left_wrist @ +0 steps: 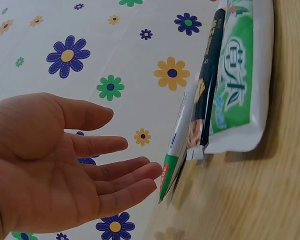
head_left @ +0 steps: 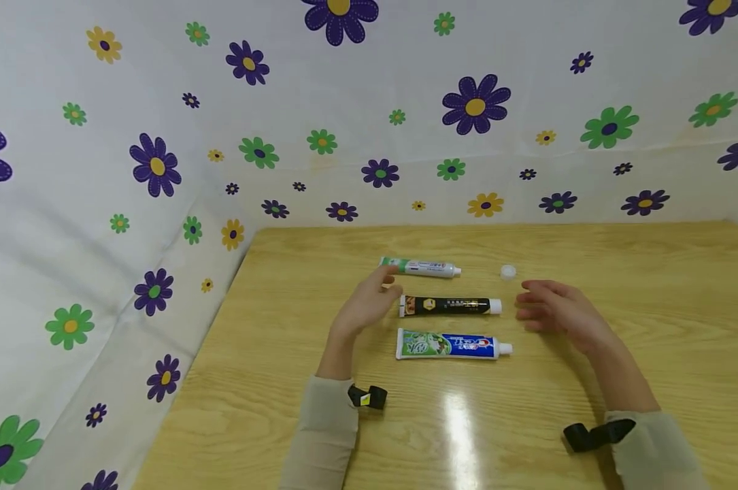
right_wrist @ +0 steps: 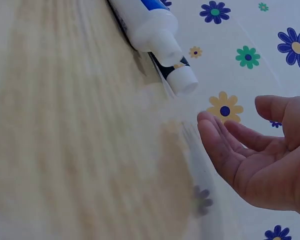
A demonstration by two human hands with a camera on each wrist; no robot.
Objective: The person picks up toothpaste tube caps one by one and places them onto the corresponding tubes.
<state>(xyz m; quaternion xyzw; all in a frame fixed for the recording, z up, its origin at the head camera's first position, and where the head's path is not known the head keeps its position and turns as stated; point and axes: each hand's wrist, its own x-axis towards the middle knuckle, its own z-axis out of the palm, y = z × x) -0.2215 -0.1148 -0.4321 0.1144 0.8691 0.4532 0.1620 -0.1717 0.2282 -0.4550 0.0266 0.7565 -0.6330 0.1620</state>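
Note:
Three toothpaste tubes lie roughly parallel on the table in the head view. The farthest is a white and green tube [head_left: 426,267], the middle one a black tube [head_left: 448,306] with a white cap, and the nearest a blue and green tube [head_left: 448,345]. My left hand [head_left: 369,299] hovers by the left ends of the farther two, its loosely extended fingers holding nothing in the left wrist view. To the right of the black tube's cap, my right hand [head_left: 561,316] is held with relaxed, empty fingers. Beyond it sits a small whitish round cap [head_left: 507,272].
The wooden table [head_left: 252,395] reaches back to a white flowered cloth [head_left: 405,88], which also hangs along the left side. Each wrist wears a black strap device, one on the left [head_left: 369,397] and one on the right [head_left: 598,435].

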